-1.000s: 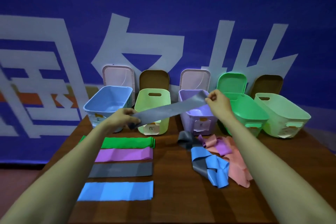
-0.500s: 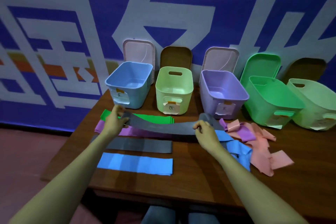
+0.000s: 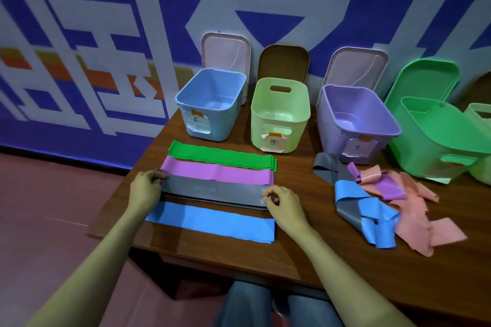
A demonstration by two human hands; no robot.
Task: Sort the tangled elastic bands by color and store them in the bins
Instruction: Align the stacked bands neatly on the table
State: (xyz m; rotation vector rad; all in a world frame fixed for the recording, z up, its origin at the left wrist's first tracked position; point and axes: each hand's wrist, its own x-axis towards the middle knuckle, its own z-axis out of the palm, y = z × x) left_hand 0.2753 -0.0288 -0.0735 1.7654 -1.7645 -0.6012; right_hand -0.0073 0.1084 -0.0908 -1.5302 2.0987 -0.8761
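Left hand (image 3: 144, 188): the left end of the grey band (image 3: 215, 191) is pinched in curled fingers (image 3: 156, 176), and the band is held low over a grey stack on the bench (image 3: 292, 247). Between the two hands, sorted rows are laid flat: green stack (image 3: 223, 155) farthest beyond the fingers, purple stack (image 3: 218, 172) just beyond, blue stack (image 3: 212, 220) just on the near side. Right hand (image 3: 283, 200): the band's right end is pinched, fingers curled. Well right of the right fingers, a tangled pile (image 3: 385, 202) of grey, blue, purple and pink bands is left unsorted. Beyond the fingers, the blue bin (image 3: 210, 106), light green bin (image 3: 280, 114) and purple bin (image 3: 356, 119) are seen empty; the green bin (image 3: 435, 138) is only partly visible inside. Sorting is judged partway done. No pink row is laid yet, and storing is not begun.
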